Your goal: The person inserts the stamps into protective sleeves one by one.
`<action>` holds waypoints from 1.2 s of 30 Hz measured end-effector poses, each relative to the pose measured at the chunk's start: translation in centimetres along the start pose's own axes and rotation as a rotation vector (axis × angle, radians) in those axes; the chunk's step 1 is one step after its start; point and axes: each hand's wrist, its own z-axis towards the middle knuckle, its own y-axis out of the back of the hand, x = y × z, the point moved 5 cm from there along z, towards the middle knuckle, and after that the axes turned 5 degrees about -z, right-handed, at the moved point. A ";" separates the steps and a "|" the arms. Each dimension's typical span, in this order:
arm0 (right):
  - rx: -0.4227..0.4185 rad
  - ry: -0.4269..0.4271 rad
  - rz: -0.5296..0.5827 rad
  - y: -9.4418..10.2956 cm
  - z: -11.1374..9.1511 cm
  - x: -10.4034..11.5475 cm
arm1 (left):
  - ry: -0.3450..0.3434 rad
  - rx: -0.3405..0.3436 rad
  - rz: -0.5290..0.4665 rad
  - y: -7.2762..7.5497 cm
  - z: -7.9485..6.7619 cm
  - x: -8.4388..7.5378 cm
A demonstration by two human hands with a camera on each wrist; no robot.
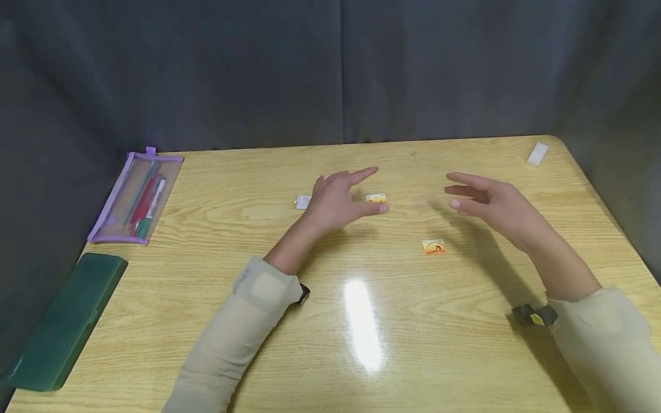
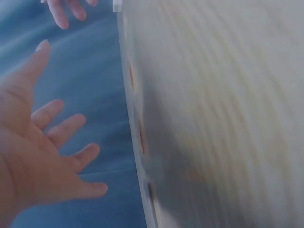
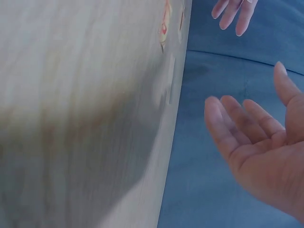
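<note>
My left hand (image 1: 338, 201) hovers above the table with its thumb and fingers spread, holding nothing. Beneath and beside it lie two small flat pieces: a white card-like piece (image 1: 303, 202) left of the wrist and a yellow-and-white piece (image 1: 376, 198) between thumb and forefinger as seen from the head. My right hand (image 1: 490, 206) is also raised and empty, its fingers loosely bent toward the left hand. A third small piece, yellow with an orange print (image 1: 434, 247), lies on the table to the lower left of the right hand. In the right wrist view the palm (image 3: 266, 142) is bare.
At the left stand a mesh zip pouch (image 1: 121, 229) with purple edging, holding pens, and a dark green case (image 1: 67, 321). A white block, probably an eraser (image 1: 537, 154), lies at the back right corner. A dark curtain (image 1: 232, 74) hangs behind the wooden table (image 1: 248, 355).
</note>
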 end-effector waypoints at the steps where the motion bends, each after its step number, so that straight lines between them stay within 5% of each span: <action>1: 0.000 0.008 -0.027 0.0 -0.1 -0.1 | 0.008 0.000 0.008 0.0 -0.1 0.1; 7: 0.029 0.053 -0.065 -0.1 -0.9 -0.5 | 0.008 0.063 0.082 -0.7 -0.4 0.1; 16: 0.190 0.111 -0.068 -1.4 -2.0 -1.5 | 0.012 0.119 0.145 -2.4 -0.1 -0.8; 24: 0.264 0.103 -0.098 -2.7 -2.0 -2.1 | 0.078 0.079 0.190 -3.7 1.0 -2.0; 36: 0.171 0.140 -0.229 -3.1 -1.9 -1.8 | 0.129 0.142 0.312 -6.2 2.8 -3.2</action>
